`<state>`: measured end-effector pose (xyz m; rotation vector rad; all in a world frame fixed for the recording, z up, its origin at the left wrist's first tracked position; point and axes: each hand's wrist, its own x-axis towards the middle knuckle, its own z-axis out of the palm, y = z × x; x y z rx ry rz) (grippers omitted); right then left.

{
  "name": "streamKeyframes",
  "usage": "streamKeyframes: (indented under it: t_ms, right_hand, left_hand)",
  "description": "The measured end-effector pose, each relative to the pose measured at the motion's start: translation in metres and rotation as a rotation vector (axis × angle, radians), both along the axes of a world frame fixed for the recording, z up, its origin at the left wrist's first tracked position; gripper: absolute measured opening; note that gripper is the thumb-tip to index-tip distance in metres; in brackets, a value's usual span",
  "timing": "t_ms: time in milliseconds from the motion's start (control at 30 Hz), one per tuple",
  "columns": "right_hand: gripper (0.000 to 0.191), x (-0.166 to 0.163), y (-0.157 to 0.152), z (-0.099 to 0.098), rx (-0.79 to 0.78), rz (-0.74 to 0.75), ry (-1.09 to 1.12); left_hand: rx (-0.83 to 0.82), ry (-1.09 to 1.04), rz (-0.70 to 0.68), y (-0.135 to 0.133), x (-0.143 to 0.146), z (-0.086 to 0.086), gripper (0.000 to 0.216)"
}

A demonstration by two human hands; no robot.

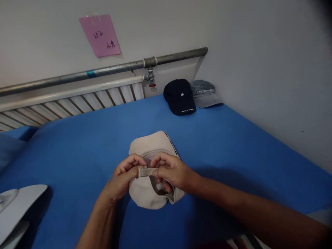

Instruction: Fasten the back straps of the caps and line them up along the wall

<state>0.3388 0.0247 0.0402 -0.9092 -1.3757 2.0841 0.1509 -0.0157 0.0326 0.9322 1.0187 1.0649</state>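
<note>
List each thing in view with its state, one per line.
Beige cap: held, brim pointing away
Back strap: pinched by left hand and right hand; fastening unclear
Dark cap: crown up, brim toward camera
Grey cap: partly hidden by dark cap
Pink note: taped up
Valve: open or shut, unclear

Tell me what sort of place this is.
Probably the corner of a plain indoor room, perhaps a dormitory or small workroom. A white radiator sits below a metal pipe, a handwritten pink note is taped to the wall, and a broad blue surface reaches into the corner.
</note>
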Motion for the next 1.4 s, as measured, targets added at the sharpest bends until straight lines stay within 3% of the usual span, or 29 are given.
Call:
streamKeyframes:
  t_ms: [133,333,667,900,1033,1133,1300,1400]
  right_hand:
    - [0.017,0.000,-0.001,0.001,0.076,0.019,0.014]
    - [0.017,0.009,0.001,0.014,0.245,-0.017,-0.045]
    - [0.018,0.009,-0.001,0.016,0.222,0.071,-0.004]
    - [0.020,0.013,0.004,0.023,0.021,0.191,0.047]
    - [0.018,0.010,0.005,0.020,0.044,0.181,0.043]
    - [0.015,0.009,0.003,0.017,0.134,0.166,0.003]
    - [0.007,0.015,0.001,0.022,0.511,0.083,-0.129]
    - [0.009,0.019,0.000,0.029,0.516,0.085,-0.154]
  left_hand:
    - [-0.018,-0.050,-0.033,0.000,0.002,0.000,0.021]
    - [-0.003,-0.097,0.053,0.002,0.004,0.005,0.020]
    - [-0.020,-0.077,0.010,-0.001,0.004,-0.002,0.021]
    - [0.046,-0.023,-0.012,-0.004,0.001,0.001,0.017]
    - [0.043,-0.019,-0.026,-0.004,0.004,0.002,0.019]
    - [0.063,0.002,0.000,-0.003,0.007,0.002,0.022]
    - [0.041,0.041,0.034,-0.002,0.008,0.004,0.023]
    - [0.054,0.064,0.039,-0.003,0.008,0.005,0.022]
